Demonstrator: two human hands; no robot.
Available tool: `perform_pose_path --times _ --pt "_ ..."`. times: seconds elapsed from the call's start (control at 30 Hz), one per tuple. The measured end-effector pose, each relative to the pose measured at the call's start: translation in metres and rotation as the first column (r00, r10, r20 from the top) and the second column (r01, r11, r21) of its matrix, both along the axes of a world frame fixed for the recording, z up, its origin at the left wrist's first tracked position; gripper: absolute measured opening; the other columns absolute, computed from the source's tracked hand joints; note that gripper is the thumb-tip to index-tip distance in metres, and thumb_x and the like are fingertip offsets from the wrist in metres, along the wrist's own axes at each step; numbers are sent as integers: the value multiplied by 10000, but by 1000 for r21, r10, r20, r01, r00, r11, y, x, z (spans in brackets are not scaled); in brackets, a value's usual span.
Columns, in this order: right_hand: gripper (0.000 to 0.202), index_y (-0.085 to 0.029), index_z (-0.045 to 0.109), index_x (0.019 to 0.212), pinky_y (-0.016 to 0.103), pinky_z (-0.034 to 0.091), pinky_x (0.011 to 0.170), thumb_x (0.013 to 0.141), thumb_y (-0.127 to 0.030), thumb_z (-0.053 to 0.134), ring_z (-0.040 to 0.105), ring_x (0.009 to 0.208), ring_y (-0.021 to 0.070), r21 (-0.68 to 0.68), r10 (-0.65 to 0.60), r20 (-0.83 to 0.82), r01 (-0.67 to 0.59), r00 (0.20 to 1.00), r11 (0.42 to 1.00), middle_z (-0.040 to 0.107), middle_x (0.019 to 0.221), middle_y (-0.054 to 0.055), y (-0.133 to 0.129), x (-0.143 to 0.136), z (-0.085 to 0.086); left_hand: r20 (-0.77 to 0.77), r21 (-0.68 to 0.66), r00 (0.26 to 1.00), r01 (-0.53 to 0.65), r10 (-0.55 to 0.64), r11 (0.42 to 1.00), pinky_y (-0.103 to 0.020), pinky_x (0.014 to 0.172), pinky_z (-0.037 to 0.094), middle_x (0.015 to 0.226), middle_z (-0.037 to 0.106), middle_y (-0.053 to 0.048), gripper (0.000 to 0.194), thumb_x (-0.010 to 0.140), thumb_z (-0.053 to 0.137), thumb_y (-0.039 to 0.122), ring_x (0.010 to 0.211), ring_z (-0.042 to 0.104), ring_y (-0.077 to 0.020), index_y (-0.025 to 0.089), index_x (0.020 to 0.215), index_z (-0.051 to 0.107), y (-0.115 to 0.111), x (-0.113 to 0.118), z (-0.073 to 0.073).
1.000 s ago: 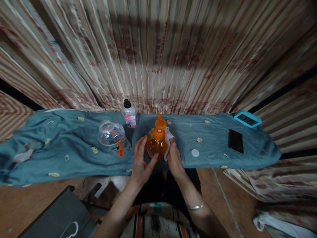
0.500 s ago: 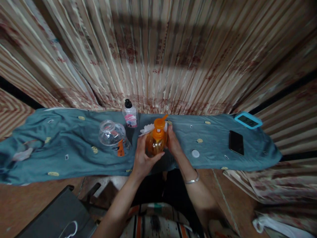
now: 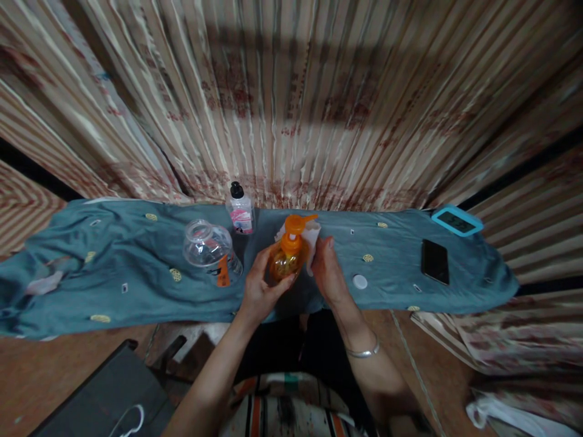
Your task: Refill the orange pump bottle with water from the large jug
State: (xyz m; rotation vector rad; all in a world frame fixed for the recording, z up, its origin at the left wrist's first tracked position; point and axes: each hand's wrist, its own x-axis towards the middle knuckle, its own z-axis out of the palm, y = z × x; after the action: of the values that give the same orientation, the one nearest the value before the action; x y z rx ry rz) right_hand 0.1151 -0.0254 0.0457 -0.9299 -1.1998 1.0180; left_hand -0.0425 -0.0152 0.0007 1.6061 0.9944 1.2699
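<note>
An orange pump bottle (image 3: 288,262) with a see-through amber body stands upright in front of me, its nozzle pointing right. My left hand (image 3: 259,285) is wrapped around the bottle's left side, thumb across the front. Behind and to the right of the bottle is a white tissue (image 3: 311,238). My right hand (image 3: 328,273) grips the tissue's right edge, close beside the bottle; some of its fingers are hidden. A clear wide-mouthed plastic jar (image 3: 207,246) with an orange label is left of my left hand.
A clear bottle with black cap (image 3: 241,213) stands behind the jar. Right of my right hand lies a white round lid (image 3: 359,281). A phone (image 3: 435,262) and a blue-framed digital clock (image 3: 456,221) lie at the right end of the cloth-covered table (image 3: 150,267). A curtain (image 3: 291,121) hangs behind.
My right hand has moved right, away from the bottle, and the tissue now shows more on that side. The pump nozzle has swung from upper right to right.
</note>
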Motion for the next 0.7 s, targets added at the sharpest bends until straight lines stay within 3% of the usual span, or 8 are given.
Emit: perform_pose_path --times 0.17,0.23,0.3,0.4,0.47,0.53,0.63,0.7 --pt "527 -247 659 1376 389 458 1195 1160 -612 347 617 1363 229 191 -107 299 50 948 980 695 1383 100 -23 -16 29 40 11 999 -12 12 1000 -468 1195 540 1395 722 -111 638 831 838 444 1344 684 -313 235 1405 654 0 3 -1" --pt "497 -175 547 1504 401 331 1295 1164 -515 422 482 1507 226 269 -209 421 99 882 958 578 1543 168 -32 -27 22 81 17 997 -13 11 1000 -468 1176 554 1388 728 -113 635 829 840 448 1326 693 -314 231 1398 658 -1 4 -5" --pt "601 -117 362 1632 425 177 1359 1146 -446 491 218 1654 205 361 -303 501 123 810 925 358 1712 224 -38 -37 8 121 18 993 -15 12 1000 -473 1158 563 1379 737 -110 611 842 825 441 1302 702 -312 233 1394 664 -1 6 -9" --pt "726 -143 155 1717 460 81 1375 1124 -322 534 -4 1684 154 472 -409 547 135 730 871 177 1786 221 -38 -45 -11 145 1 989 -32 32 999 -461 1120 580 1363 749 -109 584 843 819 436 1262 717 -309 221 1369 683 -1 7 -9" --pt "692 -143 191 1710 508 132 1372 1135 -353 515 58 1687 192 495 -427 540 137 725 858 235 1765 235 -34 -42 -15 133 -5 991 -22 23 1000 -455 1128 575 1370 750 -118 592 842 814 441 1268 718 -310 206 1369 682 0 6 -6" --pt "585 -129 376 1633 557 284 1328 1155 -458 450 297 1631 276 463 -387 512 133 767 876 434 1658 245 -26 -32 -12 103 6 995 -5 4 1000 -456 1152 562 1377 750 -124 624 822 828 452 1293 711 -316 202 1373 677 1 3 -1" --pt "570 -165 656 1363 549 517 1156 1165 -592 335 692 1246 291 325 -254 422 116 870 939 728 1277 156 -6 -11 -5 40 25 999 18 -19 1000 -470 1178 544 1372 747 -121 640 808 854 446 1316 699 -320 214 1378 677 2 -1 4" --pt "646 -174 702 1279 532 577 1066 1152 -664 301 746 1082 258 207 -160 341 92 926 974 760 1172 118 11 1 -7 -12 39 1000 28 -27 999 -480 1190 533 1351 745 -112 601 829 847 430 1314 692 -316 227 1371 686 3 -4 4"
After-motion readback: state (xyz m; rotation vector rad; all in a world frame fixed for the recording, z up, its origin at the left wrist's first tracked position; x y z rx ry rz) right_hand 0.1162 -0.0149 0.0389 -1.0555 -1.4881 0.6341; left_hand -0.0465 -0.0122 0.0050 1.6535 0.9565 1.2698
